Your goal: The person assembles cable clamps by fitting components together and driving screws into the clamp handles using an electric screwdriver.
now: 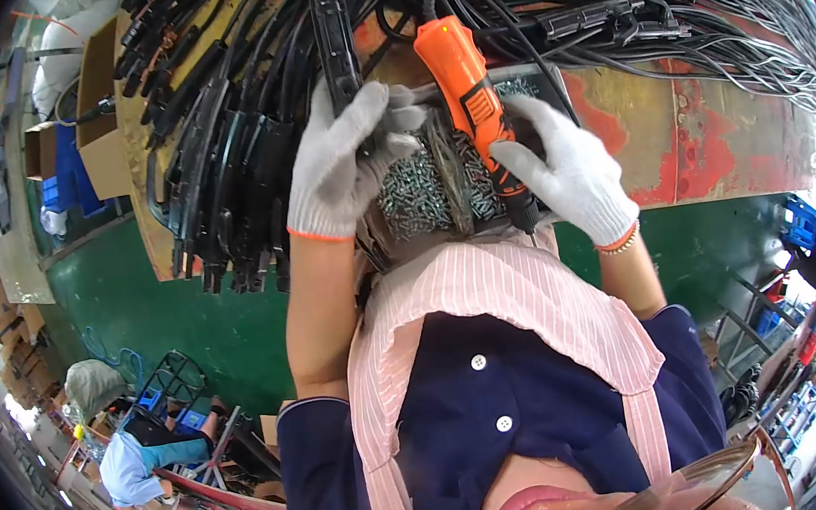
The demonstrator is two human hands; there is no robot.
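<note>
My left hand (342, 162), in a white glove with an orange cuff edge, is closed around the lower end of a long narrow black plastic housing (332, 32). My right hand (565, 172), also gloved, grips an orange electric screwdriver (457, 68). Its thin bit points down toward my apron, and a black cord leaves its far end. Between my hands sits a tray of small silver screws (411, 194), split by a divider covered in clear wrap. The tips of some left fingers lie above the screws. Part of the right fingers is hidden behind the screwdriver.
Many black housings with cables (233, 174) lie along the left of the worn red and yellow table (707, 140). More black parts (613, 20) and bundled grey cables (776, 42) cover the back right. Cardboard boxes (100, 109) stand at left. Another person (125, 469) sits at lower left.
</note>
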